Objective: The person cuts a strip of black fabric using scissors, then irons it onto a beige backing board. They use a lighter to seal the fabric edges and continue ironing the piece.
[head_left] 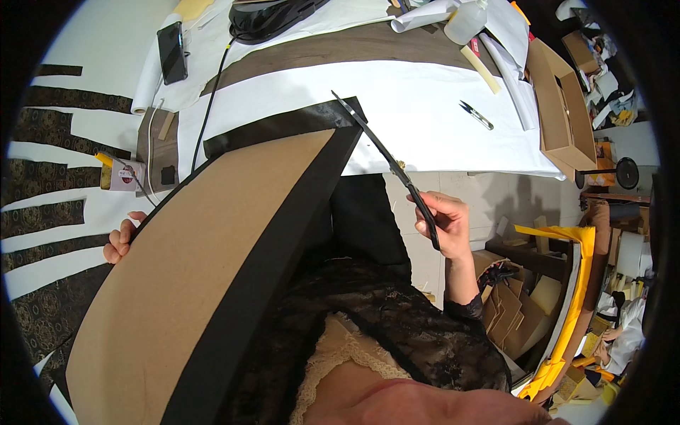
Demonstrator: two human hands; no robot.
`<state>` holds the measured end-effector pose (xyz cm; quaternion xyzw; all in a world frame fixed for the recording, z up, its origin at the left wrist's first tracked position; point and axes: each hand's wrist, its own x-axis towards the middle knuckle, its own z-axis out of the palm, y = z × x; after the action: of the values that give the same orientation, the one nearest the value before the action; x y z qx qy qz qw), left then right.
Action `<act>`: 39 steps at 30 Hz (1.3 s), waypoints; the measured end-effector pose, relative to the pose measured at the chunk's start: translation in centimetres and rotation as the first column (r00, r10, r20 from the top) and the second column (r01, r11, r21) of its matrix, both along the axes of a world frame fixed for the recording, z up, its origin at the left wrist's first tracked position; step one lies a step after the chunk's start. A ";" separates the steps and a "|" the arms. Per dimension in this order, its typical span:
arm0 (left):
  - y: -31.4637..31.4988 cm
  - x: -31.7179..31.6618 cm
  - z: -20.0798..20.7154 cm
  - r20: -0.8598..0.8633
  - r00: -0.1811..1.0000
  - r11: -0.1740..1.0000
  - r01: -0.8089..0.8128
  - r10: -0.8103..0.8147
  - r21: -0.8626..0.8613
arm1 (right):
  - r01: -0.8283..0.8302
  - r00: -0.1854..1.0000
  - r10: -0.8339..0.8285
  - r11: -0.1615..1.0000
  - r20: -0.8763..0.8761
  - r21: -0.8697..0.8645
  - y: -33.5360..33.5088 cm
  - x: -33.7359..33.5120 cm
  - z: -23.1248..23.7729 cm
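Observation:
A large curved tan panel [212, 234] with a black border [248, 283] leans across my front, its narrow end over the white table. At that end a black strip of covering [276, 129] sticks out past the tan part. My left hand [122, 239] is closed round the panel's left edge; its palm and thumb are hidden. My right hand [446, 218] holds long black scissors [382, 152] by the handles. Their blades lie at the strip's right corner, pointing up and left. Whether they are parted cannot be made out.
On the white table [439, 106] lie thread snips [476, 115], a phone [172, 53], a black bag-like object [273, 20] and a clear bottle [466, 21]. A cardboard box [559, 106] stands at right. Dark patterned fabric strips [49, 177] are at left. A bin [524, 304] holds cardboard scraps.

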<state>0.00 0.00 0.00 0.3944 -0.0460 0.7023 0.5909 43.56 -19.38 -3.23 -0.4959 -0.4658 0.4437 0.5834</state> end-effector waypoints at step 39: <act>0.4 -3.9 -2.0 0.147 0.981 0.982 0.142 -0.124 -0.124 | 0.377 0.417 -0.260 0.921 0.871 0.095 5.6 3.9 -2.1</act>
<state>-3.88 0.41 -1.99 0.3001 -0.0660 0.6883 0.6572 47.49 -13.74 -5.28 -0.7628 -0.5663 0.0380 0.3098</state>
